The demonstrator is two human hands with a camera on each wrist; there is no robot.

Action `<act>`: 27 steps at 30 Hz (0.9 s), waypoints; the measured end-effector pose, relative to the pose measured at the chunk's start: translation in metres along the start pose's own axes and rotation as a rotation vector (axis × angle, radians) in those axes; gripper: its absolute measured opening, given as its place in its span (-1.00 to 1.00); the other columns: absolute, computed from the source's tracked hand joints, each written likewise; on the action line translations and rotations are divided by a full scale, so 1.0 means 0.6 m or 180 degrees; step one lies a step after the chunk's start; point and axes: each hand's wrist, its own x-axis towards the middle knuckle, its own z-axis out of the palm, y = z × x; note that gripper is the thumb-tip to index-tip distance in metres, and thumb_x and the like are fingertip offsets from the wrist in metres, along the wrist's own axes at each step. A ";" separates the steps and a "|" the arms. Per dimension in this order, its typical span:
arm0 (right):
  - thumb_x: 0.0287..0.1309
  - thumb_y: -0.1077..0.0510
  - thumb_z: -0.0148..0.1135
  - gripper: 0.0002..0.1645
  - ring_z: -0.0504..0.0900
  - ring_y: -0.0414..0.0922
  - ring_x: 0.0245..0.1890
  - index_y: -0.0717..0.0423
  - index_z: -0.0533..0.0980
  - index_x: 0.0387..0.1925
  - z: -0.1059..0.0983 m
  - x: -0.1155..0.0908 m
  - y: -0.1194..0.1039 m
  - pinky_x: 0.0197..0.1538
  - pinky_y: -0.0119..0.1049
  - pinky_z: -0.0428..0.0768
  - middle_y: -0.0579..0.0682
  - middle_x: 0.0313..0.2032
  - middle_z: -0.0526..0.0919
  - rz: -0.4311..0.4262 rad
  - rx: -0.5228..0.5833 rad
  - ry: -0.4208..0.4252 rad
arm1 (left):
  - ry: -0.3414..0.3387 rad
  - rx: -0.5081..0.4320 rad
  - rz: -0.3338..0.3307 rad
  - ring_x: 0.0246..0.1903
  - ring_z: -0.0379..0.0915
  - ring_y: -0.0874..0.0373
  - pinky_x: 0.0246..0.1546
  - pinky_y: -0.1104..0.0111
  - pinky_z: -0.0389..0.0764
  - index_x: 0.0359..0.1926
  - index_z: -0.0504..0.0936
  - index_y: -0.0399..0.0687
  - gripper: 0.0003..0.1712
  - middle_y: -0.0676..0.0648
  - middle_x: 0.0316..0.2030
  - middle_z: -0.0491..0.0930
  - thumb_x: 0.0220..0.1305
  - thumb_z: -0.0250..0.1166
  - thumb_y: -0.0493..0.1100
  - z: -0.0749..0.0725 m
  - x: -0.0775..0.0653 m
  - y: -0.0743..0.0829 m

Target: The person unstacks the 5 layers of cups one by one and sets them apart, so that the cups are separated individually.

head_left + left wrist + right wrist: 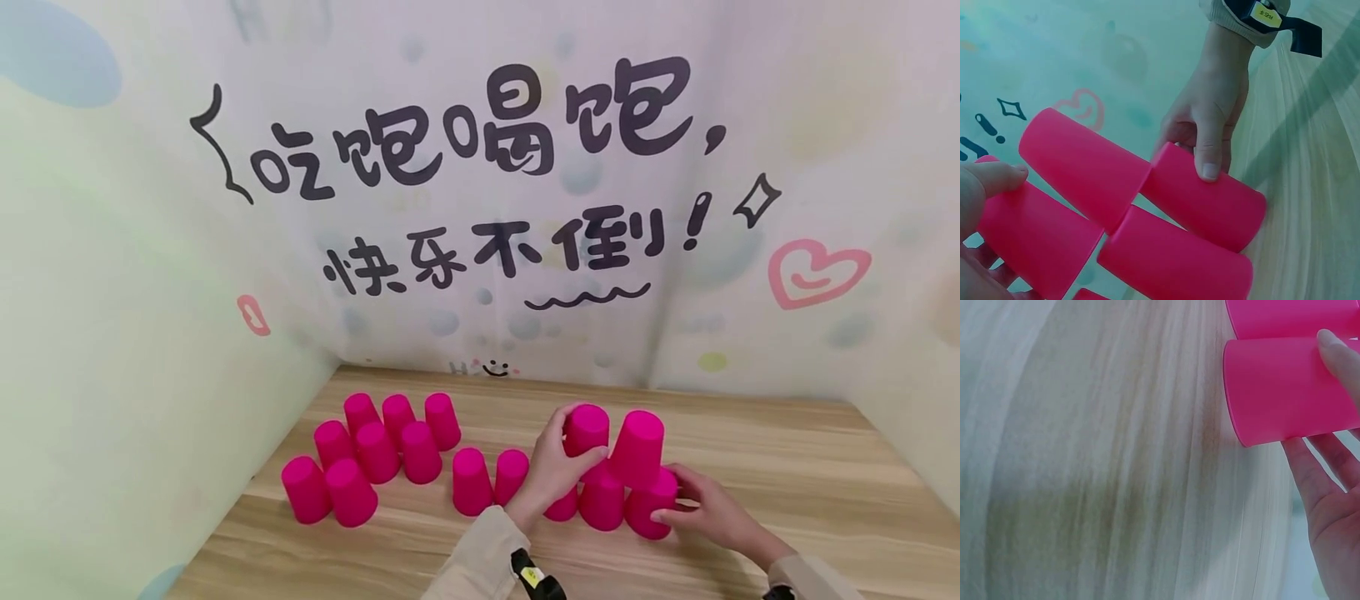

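My left hand grips an upside-down pink cup in the upper level, thumb on its near side. Beside it, another upper pink cup stands across two lower ones. My right hand holds the right-end lower cup by its side; in the right wrist view the thumb lies on one side of this cup and the fingers on the other. A middle lower cup stands next to it. My left forearm partly hides the lower row. Whether the left hand's cup bears fully on those beneath cannot be told.
Left of my arm, two pink cups continue the front row. Several more upside-down cups stand in a cluster farther left on the wooden table. A printed cloth backdrop rises behind the table.
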 end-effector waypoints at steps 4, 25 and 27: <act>-0.09 0.12 0.32 -0.34 0.54 -0.25 -0.21 0.30 0.31 0.05 0.001 0.001 0.000 -0.25 -0.38 0.57 0.18 -0.14 0.50 -0.0026 -0.0038 0.0017 | -0.0031 -0.0071 0.0028 -0.14 0.37 0.20 -0.22 0.41 0.45 0.14 0.29 -0.02 -0.37 0.04 -0.10 0.44 0.02 0.30 -0.14 -0.010 0.002 0.012; -0.09 0.11 0.32 -0.32 0.50 -0.36 -0.21 0.29 0.30 0.06 0.001 -0.001 0.007 -0.24 -0.45 0.54 0.17 -0.14 0.50 -0.0063 -0.0008 0.0014 | 0.0170 0.0082 0.0083 -0.08 0.38 0.02 -0.11 0.26 0.48 0.18 0.24 -0.12 -0.31 -0.13 -0.04 0.40 0.02 0.32 -0.21 -0.198 -0.036 0.042; -0.10 0.11 0.33 -0.32 0.51 -0.35 -0.20 0.28 0.31 0.06 0.002 0.001 0.007 -0.24 -0.44 0.54 0.16 -0.15 0.51 -0.0086 -0.0007 0.0034 | 0.0277 0.0153 0.0075 -0.07 0.38 0.01 -0.07 0.24 0.46 0.18 0.25 -0.14 -0.31 -0.14 -0.04 0.41 0.01 0.32 -0.23 -0.220 -0.045 0.038</act>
